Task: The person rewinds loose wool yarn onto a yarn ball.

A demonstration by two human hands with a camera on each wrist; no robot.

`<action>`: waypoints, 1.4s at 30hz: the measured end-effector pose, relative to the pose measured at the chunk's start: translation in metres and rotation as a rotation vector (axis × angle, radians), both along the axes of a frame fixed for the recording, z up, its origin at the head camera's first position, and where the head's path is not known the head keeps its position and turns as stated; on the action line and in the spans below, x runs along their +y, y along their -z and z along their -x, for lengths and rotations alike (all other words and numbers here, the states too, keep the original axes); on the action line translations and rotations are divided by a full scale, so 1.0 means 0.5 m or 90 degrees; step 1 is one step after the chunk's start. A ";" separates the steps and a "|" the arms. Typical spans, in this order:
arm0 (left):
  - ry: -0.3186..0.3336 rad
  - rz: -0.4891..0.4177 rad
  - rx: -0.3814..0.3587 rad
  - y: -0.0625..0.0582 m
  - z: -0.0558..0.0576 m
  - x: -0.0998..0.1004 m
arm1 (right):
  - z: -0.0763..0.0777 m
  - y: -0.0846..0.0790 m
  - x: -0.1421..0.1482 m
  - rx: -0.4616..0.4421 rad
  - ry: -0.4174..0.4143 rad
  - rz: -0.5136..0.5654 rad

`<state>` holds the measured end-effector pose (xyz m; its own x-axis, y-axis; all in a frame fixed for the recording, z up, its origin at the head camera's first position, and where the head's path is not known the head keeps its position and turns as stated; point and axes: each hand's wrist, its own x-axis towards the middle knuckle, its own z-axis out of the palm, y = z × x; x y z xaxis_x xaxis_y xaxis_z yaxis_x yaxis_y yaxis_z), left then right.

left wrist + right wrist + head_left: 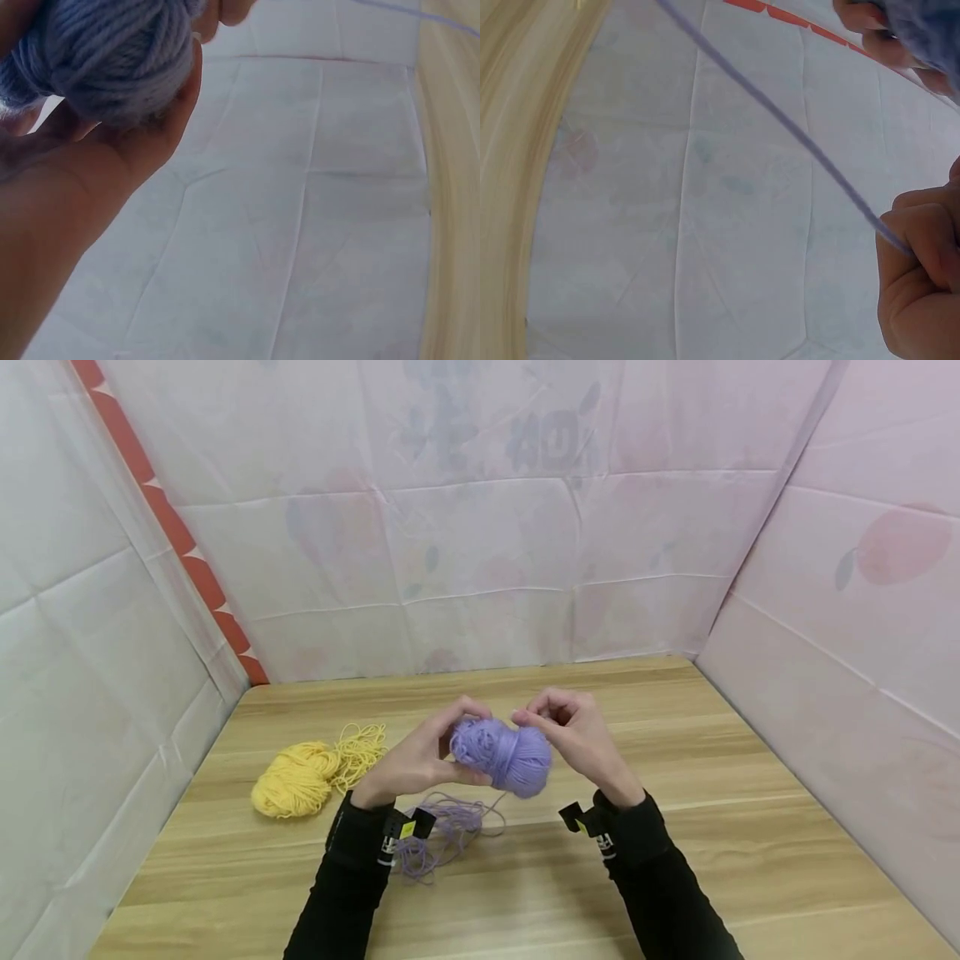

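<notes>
A lavender ball of yarn (pixel 522 763), cinched round its middle, is held above the table by my left hand (pixel 420 758), thumb below and fingers behind it. Close up in the left wrist view, the wound ball (pixel 124 64) lies against the curled fingers. Just right of the ball, my right hand (pixel 577 733) pinches a lavender yarn strand (pixel 780 120), which runs taut and slanting across the right wrist view. Loose lavender yarn (pixel 453 828) lies tangled on the table beneath, partly covered by the left wrist.
A yellow ball of yarn (pixel 292 785) rests on the wooden table (pixel 750 860) at the left, with loose yellow strands (pixel 362 755) beside it. Pale printed sheets (pixel 480 543) wall in the table at the back and both sides.
</notes>
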<state>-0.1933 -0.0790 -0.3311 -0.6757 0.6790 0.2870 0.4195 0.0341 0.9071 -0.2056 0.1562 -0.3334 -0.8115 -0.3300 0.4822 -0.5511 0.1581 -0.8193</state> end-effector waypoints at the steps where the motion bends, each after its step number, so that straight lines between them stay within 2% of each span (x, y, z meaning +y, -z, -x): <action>1: -0.002 -0.005 -0.006 -0.001 -0.001 -0.001 | 0.001 0.001 -0.001 -0.003 -0.007 -0.003; 5: -0.006 -0.033 -0.024 -0.004 -0.004 -0.006 | 0.004 0.006 -0.006 -0.025 -0.047 -0.009; 11: -0.012 -0.080 -0.061 -0.006 -0.008 -0.012 | 0.006 0.016 -0.010 -0.024 -0.071 -0.012; 18: -0.074 -0.118 -0.097 -0.006 -0.013 -0.017 | 0.005 0.018 -0.011 -0.060 -0.096 -0.024; 29: -0.137 -0.231 -0.098 -0.009 -0.010 -0.015 | 0.004 0.022 -0.021 -0.055 -0.065 -0.067; 37: -0.237 -0.264 -0.081 -0.005 -0.004 -0.006 | -0.004 0.015 -0.027 -0.047 -0.089 -0.085; 42: -0.302 -0.235 -0.058 -0.002 0.002 0.003 | -0.012 0.009 -0.025 -0.023 -0.095 -0.097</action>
